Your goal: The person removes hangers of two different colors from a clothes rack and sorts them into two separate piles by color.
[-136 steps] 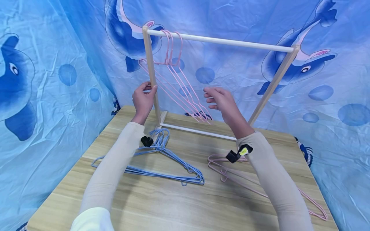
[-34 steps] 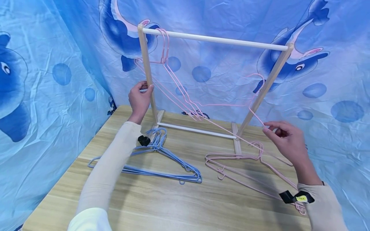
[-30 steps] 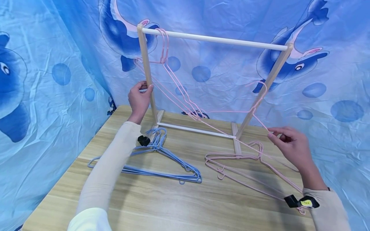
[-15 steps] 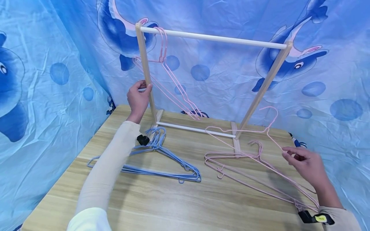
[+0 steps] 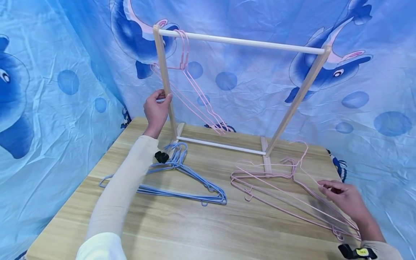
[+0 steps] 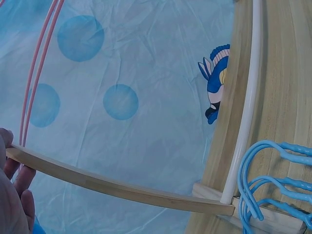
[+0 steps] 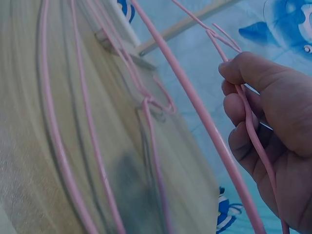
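My left hand (image 5: 156,111) grips the left wooden post (image 5: 163,68) of a small clothes rack; in the left wrist view its fingers curl round that post (image 6: 122,187). At the right, my right hand (image 5: 347,202) pinches one shoulder of a pink hanger (image 5: 306,148), its hook pointing up. The right wrist view shows thumb and fingers around the wire (image 7: 252,131). This hanger is just above more pink hangers (image 5: 274,175) lying on the table; whether it touches them I cannot tell. Two pink hangers (image 5: 186,54) hang from the white top rail (image 5: 247,41) near its left end.
Several blue hangers (image 5: 182,195) lie stacked on the wooden table (image 5: 195,231), below the left post's foot. The rack's right post (image 5: 297,101) and low white bar (image 5: 221,145) stand behind the pink pile. A blue dolphin-print cloth (image 5: 260,18) surrounds the table.
Three pink hangers hung on the rail earlier; one came off in my right hand, which carried it right and down toward the pink pile. My left hand has stayed on the post.
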The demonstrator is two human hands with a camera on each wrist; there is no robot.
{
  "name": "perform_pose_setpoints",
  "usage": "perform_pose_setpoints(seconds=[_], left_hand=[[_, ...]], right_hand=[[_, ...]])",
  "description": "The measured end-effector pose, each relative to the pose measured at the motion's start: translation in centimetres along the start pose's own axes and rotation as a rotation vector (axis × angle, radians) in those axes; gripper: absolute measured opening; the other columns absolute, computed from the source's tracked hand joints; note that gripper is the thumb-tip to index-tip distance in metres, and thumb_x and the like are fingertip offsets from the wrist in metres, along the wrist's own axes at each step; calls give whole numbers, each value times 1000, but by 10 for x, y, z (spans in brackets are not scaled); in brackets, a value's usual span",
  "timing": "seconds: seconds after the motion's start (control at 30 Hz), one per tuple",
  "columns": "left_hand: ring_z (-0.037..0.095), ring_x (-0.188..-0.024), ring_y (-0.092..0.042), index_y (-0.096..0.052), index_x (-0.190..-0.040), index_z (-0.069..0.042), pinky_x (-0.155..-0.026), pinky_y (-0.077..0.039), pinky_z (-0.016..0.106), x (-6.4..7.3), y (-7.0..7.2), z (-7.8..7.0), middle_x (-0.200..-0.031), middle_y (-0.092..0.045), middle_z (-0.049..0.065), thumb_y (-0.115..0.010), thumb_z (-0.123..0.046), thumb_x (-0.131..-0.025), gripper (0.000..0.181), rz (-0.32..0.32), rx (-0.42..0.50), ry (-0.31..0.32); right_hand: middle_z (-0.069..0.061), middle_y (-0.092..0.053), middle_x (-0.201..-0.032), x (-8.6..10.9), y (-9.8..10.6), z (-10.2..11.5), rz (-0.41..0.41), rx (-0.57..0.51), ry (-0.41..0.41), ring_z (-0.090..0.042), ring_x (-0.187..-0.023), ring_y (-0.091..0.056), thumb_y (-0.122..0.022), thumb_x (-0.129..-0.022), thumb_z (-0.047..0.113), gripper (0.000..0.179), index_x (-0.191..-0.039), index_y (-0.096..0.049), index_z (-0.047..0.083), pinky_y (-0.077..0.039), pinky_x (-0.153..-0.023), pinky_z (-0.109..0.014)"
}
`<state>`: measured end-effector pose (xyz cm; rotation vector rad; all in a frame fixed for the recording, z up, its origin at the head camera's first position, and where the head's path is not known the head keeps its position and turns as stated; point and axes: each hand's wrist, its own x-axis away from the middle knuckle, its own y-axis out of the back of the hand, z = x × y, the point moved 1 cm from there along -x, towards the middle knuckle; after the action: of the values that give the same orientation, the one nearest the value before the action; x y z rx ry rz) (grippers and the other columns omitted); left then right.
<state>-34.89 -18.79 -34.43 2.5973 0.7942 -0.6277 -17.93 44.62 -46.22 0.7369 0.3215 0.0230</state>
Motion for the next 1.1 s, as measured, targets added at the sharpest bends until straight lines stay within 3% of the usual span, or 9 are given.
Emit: perform_pose_setpoints(seconds=[0.27, 0.5, 0.63, 0.8, 1.1], left_hand=[[22, -94, -75, -75, -119, -10, -83, -61, 34, 1, -1, -2, -108, -75, 10, -72, -29, -97, 28, 3, 2, -5], [23, -94, -75, -75, -118, -10, -84, -61, 35, 2, 0, -3, -107, -76, 10, -72, -29, -97, 28, -1, -6, -7], [23, -93, -76, -75, -118, -11, -83, -61, 34, 1, -1, -3, -107, -76, 10, -73, -27, -97, 27, -3, -8, -4], [22, -92, -75, -75, -118, -11, -83, -61, 34, 0, 0, -2, -107, -76, 10, -73, -27, -97, 27, -8, -14, -2], [21, -91, -75, -76, -117, -12, -81, -60, 33, -1, -1, 2, -107, -76, 9, -73, -28, -97, 26, -6, -6, -2]], right_hand=[[20, -73, -97, 9, -7, -16, 46, 30, 16, 0, -70, -61, -75, -92, 1, 17, -109, -77, -3, -50, -56, -18], [-4, -65, -69, 10, -17, -28, 58, -25, 28, -6, -55, -56, -73, -90, -5, 15, -105, -75, -6, -43, -43, -24], [-2, -68, -72, 9, -19, -34, 52, 4, 28, -5, -57, -56, -74, -89, -5, 16, -105, -75, -6, -42, -44, -23], [5, -76, -87, 8, -21, -35, 63, 65, 42, -2, -68, -62, -77, -87, -2, 18, -105, -77, -2, -48, -55, -18], [-2, -76, -81, 9, -29, -39, 46, 126, 25, 0, -68, -63, -81, -85, 3, 20, -105, -77, 0, -49, -56, -16]])
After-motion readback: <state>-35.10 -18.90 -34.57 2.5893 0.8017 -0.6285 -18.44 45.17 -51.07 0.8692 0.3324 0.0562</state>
